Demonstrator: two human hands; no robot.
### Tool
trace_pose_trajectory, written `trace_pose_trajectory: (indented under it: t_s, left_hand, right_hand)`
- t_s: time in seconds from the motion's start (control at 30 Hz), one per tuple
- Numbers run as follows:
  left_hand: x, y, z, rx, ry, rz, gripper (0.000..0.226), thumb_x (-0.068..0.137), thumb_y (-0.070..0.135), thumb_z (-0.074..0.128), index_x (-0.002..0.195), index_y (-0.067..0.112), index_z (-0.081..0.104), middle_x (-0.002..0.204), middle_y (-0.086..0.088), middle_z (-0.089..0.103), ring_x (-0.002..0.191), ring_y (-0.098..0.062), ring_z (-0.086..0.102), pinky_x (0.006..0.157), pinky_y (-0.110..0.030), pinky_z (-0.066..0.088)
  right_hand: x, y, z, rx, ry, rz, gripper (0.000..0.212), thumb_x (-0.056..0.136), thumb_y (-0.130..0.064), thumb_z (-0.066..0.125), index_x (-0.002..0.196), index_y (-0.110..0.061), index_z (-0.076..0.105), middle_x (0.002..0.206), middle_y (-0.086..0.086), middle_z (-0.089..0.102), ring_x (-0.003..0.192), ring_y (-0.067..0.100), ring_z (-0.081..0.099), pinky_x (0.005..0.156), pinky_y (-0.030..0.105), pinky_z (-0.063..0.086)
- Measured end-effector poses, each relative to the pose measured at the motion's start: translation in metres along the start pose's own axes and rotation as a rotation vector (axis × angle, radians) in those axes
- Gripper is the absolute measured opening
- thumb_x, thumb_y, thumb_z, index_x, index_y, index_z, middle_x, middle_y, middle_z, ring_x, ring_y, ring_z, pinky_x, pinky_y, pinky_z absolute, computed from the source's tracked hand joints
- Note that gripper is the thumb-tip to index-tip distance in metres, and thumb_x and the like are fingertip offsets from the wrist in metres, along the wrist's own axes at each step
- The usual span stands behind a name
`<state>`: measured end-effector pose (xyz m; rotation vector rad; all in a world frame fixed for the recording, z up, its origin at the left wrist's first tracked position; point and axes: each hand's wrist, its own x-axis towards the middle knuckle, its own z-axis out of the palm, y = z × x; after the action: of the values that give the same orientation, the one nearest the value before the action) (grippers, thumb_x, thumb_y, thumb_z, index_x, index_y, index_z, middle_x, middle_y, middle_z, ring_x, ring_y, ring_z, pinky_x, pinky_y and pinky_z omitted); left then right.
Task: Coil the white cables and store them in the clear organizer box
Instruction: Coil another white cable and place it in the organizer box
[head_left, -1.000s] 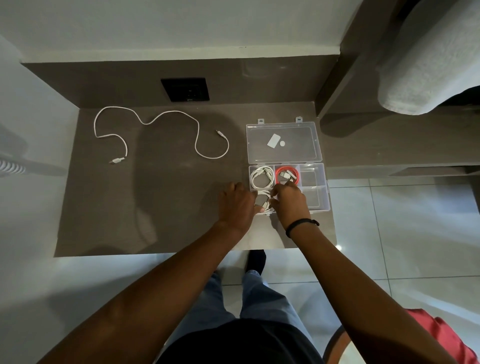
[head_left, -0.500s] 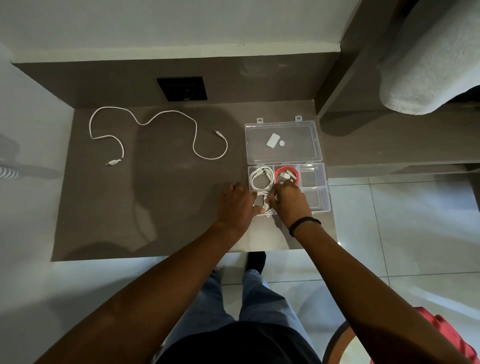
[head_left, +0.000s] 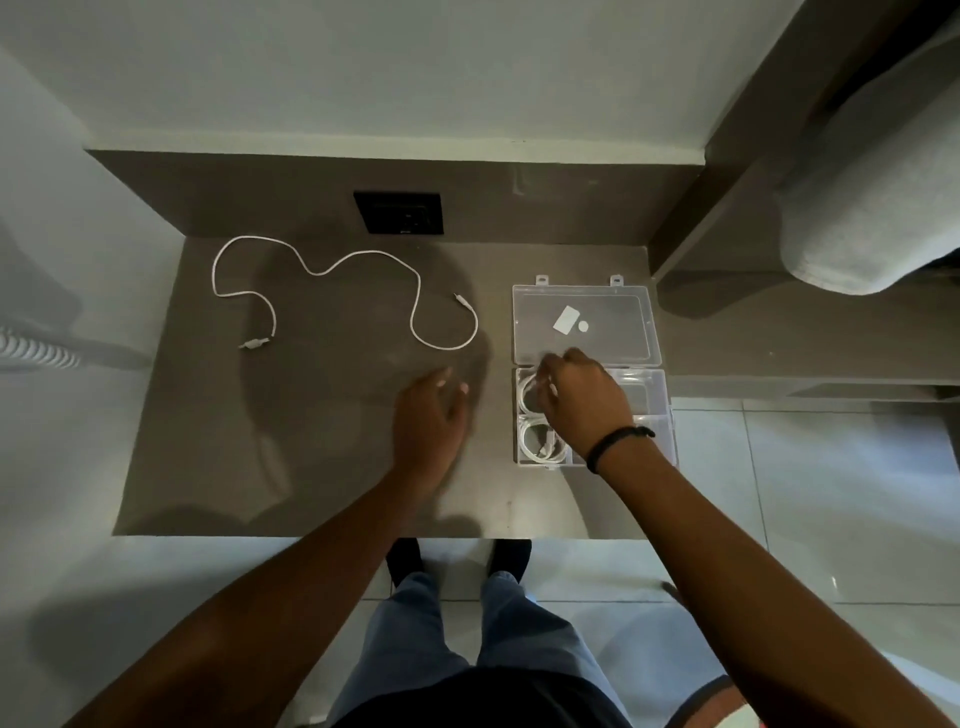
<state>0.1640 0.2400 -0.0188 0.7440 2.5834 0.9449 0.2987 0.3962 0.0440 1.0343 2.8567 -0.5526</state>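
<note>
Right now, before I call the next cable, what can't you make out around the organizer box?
Head view only:
- Middle compartments of the organizer box: covered by the right hand and wrist.
- Whether the right hand grips the rear coiled cable: fingers hide the contact.
- Connector types on the loose white cable: too small.
- Left hand: motion-blurred, grip unclear.
- Front coiled cable: partly hidden by the wrist.

R hand (head_left: 584, 402) over the clear box (head_left: 657, 415), fingers curled at a coiled white cable (head_left: 527, 392). 2nd coil (head_left: 543, 441) in the near slot. L hand (head_left: 431, 418) on table (head_left: 322, 467), loose cable (head_left: 363, 257) beyond it.
</note>
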Motion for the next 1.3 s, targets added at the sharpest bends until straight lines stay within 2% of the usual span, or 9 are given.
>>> trace_pose_trajectory:
  t_s: [0.2, 0.37, 0.53, 0.63, 0.7, 0.83, 1.0, 1.2, 1.3]
  left_hand:
    - [0.066, 0.002, -0.009, 0.200, 0.061, -0.338, 0.057, 0.089, 0.062, 0.062, 0.121, 0.016, 0.070, 0.116, -0.017, 0.072, 0.112, -0.037, 0.066, 0.095, -0.043, 0.050]
    - [0.089, 0.004, 0.009, 0.341, 0.053, -0.513, 0.063, 0.085, 0.064, 0.061, 0.120, 0.012, 0.066, 0.128, -0.018, 0.060, 0.119, -0.038, 0.055, 0.098, -0.046, 0.043]
    - [0.093, -0.009, 0.006, 0.272, 0.084, -0.434, 0.031, 0.086, 0.042, 0.062, 0.101, 0.019, 0.076, 0.115, -0.015, 0.064, 0.108, -0.037, 0.058, 0.091, -0.043, 0.041]
    - [0.086, -0.025, -0.003, 0.255, 0.114, -0.292, 0.026, 0.085, 0.030, 0.061, 0.102, 0.018, 0.077, 0.107, -0.015, 0.068, 0.103, -0.037, 0.060, 0.090, -0.043, 0.044]
    - [0.084, -0.035, -0.007, 0.083, 0.123, -0.224, 0.022, 0.092, 0.020, 0.059, 0.101, 0.009, 0.075, 0.101, -0.017, 0.072, 0.098, -0.038, 0.065, 0.087, -0.043, 0.051]
    - [0.073, -0.031, -0.033, -0.747, 0.027, -0.420, 0.033, 0.107, 0.019, 0.048, 0.088, 0.013, 0.074, 0.059, 0.001, 0.058, 0.058, -0.023, 0.058, 0.062, -0.032, 0.051]
    - [0.038, -0.012, -0.103, -1.458, -0.252, -0.426, 0.034, 0.106, 0.032, 0.049, 0.100, 0.018, 0.080, 0.057, 0.009, 0.043, 0.048, -0.006, 0.041, 0.052, -0.025, 0.047]
    - [0.030, 0.023, -0.173, -1.666, -0.161, -0.229, 0.022, 0.104, 0.023, 0.045, 0.096, 0.015, 0.064, 0.064, 0.004, 0.060, 0.058, -0.010, 0.059, 0.064, -0.025, 0.057]
    - [0.035, 0.015, -0.199, -1.339, -0.027, -0.117, 0.032, 0.111, 0.019, 0.036, 0.093, 0.017, 0.062, 0.078, 0.001, 0.075, 0.082, -0.016, 0.074, 0.086, -0.032, 0.061]
  right_hand:
    - [0.100, -0.055, 0.009, 0.054, -0.046, -0.262, 0.033, 0.090, -0.007, 0.057, 0.121, -0.014, 0.064, 0.113, 0.018, 0.059, 0.094, 0.039, 0.063, 0.076, 0.041, 0.054]
    - [0.177, -0.093, 0.039, -0.124, -0.357, -0.441, 0.046, 0.090, -0.018, 0.065, 0.134, -0.024, 0.057, 0.132, 0.015, 0.049, 0.114, 0.037, 0.055, 0.087, 0.042, 0.049]
    - [0.188, -0.097, 0.056, -0.265, -0.230, -0.702, 0.024, 0.093, -0.016, 0.059, 0.114, -0.012, 0.069, 0.125, 0.021, 0.056, 0.107, 0.041, 0.057, 0.075, 0.037, 0.045]
    - [0.182, -0.099, 0.056, -0.368, -0.176, -0.746, 0.023, 0.094, -0.013, 0.055, 0.113, -0.014, 0.067, 0.128, 0.015, 0.058, 0.118, 0.038, 0.053, 0.087, 0.043, 0.048]
    - [0.177, -0.101, 0.053, -0.339, -0.175, -0.744, 0.025, 0.090, -0.011, 0.055, 0.113, -0.017, 0.063, 0.122, 0.009, 0.063, 0.117, 0.032, 0.056, 0.094, 0.042, 0.043]
    - [0.169, -0.107, 0.031, 0.031, -0.116, -0.623, 0.011, 0.097, -0.020, 0.049, 0.104, -0.014, 0.052, 0.089, 0.010, 0.068, 0.076, 0.031, 0.062, 0.068, 0.035, 0.045]
    - [0.142, -0.119, 0.006, 0.369, 0.042, -0.458, 0.018, 0.105, -0.033, 0.042, 0.101, -0.020, 0.054, 0.088, 0.003, 0.067, 0.072, 0.023, 0.061, 0.063, 0.039, 0.051]
    - [0.054, -0.160, 0.021, 0.244, -0.169, -0.533, 0.023, 0.101, -0.023, 0.052, 0.121, -0.016, 0.063, 0.115, 0.015, 0.070, 0.101, 0.038, 0.066, 0.076, 0.040, 0.052]
    - [0.009, -0.182, 0.011, 0.183, -0.168, -0.645, 0.033, 0.105, -0.027, 0.045, 0.131, -0.014, 0.061, 0.117, 0.013, 0.071, 0.103, 0.037, 0.067, 0.081, 0.046, 0.056]
